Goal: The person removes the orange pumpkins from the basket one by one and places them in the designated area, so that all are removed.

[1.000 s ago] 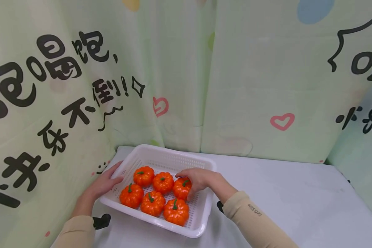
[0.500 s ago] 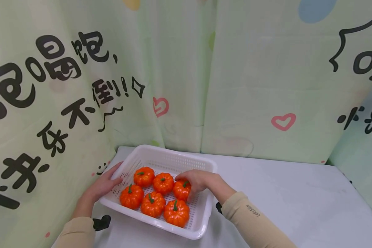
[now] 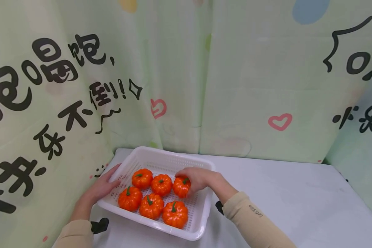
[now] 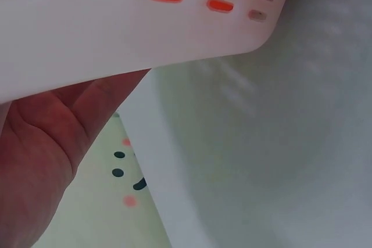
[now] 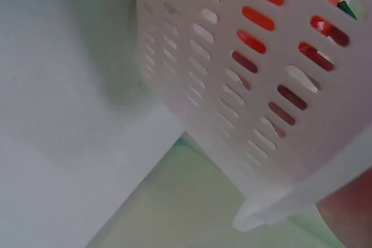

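Note:
A white perforated plastic basket (image 3: 173, 231) stands at an angle on the table, with several small glossy orange pumpkins with green stems in two rows inside. On its left side my left hand (image 3: 103, 187) holds the rim, thumb over the edge and fingers outside under it. In the left wrist view the hand (image 4: 52, 137) is partly hidden behind the basket wall (image 4: 116, 33). Within the basket my right hand (image 3: 196, 179) grips the back right pumpkin (image 3: 180, 187) from its right side. Nearest to it are the back middle pumpkin (image 3: 161, 185) and the front right pumpkin (image 3: 175, 214).
The white table (image 3: 266, 196) extends to the right of the basket. A pale green printed curtain (image 3: 235, 86) hangs behind the table and along its left side. In the right wrist view the basket's slotted wall (image 5: 180, 68) fills much of the frame.
The pumpkin in my right hand has risen slightly relative to its neighbours. My left hand keeps its place on the rim. The head view has shifted a little.

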Tool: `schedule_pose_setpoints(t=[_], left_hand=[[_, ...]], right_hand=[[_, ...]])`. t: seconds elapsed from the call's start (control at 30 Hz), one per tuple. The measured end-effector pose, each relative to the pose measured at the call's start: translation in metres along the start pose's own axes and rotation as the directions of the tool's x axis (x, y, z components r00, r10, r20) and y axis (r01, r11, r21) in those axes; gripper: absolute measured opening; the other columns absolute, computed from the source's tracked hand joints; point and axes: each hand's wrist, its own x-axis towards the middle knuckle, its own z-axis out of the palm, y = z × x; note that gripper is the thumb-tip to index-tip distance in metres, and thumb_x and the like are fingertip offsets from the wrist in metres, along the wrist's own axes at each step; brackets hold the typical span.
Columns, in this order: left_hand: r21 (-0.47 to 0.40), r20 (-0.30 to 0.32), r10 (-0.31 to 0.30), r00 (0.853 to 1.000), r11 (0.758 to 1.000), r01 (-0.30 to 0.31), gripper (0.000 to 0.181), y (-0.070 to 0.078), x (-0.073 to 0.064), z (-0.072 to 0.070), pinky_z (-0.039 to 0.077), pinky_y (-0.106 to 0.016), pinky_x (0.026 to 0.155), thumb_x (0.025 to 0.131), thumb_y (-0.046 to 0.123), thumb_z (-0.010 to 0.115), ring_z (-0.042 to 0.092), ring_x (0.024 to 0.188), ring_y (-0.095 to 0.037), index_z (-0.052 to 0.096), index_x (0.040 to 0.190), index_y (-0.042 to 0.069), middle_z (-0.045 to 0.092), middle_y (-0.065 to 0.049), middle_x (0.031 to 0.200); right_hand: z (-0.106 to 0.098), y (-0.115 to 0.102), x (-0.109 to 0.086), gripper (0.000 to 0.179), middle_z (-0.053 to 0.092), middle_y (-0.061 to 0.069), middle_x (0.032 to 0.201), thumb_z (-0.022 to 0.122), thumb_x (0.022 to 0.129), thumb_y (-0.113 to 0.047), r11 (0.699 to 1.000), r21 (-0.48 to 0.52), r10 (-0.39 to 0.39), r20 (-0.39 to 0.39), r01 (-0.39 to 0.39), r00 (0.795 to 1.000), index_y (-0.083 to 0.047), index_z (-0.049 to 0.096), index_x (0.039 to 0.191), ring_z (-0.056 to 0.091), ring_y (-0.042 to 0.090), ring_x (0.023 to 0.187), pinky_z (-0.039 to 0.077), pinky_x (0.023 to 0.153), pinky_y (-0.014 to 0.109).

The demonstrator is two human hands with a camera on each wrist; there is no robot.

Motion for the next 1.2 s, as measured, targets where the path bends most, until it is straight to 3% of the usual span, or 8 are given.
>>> schedule_pose_setpoints(t=[0.2,0.47,0.8,1.2], left_hand=[[0.007,0.003,0.015,1.000,1.000,-0.015,0.073,-0.001,-0.002,-0.001,0.054,-0.055,0.090,0.103,0.025,0.056,0.037,0.133,-0.053,0.016,0.163,0.012,0.019,-0.031,0.160],[0.030,0.005,0.019,1.000,0.999,-0.020,0.075,-0.003,0.000,0.000,0.040,-0.069,0.101,0.103,0.028,0.057,0.022,0.142,-0.055,0.014,0.164,0.018,0.013,-0.027,0.164],[0.080,-0.019,0.042,0.999,0.996,-0.040,0.072,-0.001,-0.002,0.000,0.042,-0.069,0.099,0.102,0.028,0.057,0.028,0.139,-0.056,0.019,0.163,0.016,0.018,-0.029,0.162],[0.058,-0.010,0.043,0.999,0.997,-0.042,0.072,0.002,-0.002,0.000,0.040,-0.071,0.099,0.103,0.028,0.057,0.026,0.140,-0.056,0.018,0.163,0.015,0.016,-0.029,0.162]], right_hand=[[-0.015,0.001,-0.009,0.069,0.060,0.003,0.131,0.086,0.076,-0.016,0.999,0.003,-0.039,-0.065,0.039,0.997,-0.012,0.059,0.139,0.055,0.023,0.118,0.049,0.101,0.044],[-0.044,0.004,-0.034,0.072,0.057,0.006,0.133,0.082,0.079,-0.017,0.999,0.029,-0.027,-0.155,0.032,0.987,-0.007,0.053,0.144,0.054,0.025,0.117,0.052,0.094,0.041],[-0.069,0.018,-0.074,0.074,0.055,0.010,0.135,0.080,0.081,-0.014,0.998,0.053,0.036,-0.245,-0.024,0.969,-0.004,0.048,0.147,0.054,0.028,0.118,0.054,0.092,0.041],[-0.076,0.048,-0.110,0.073,0.055,0.014,0.134,0.079,0.081,-0.014,0.997,0.074,0.059,-0.313,-0.038,0.948,0.000,0.048,0.145,0.052,0.033,0.118,0.057,0.086,0.041]])
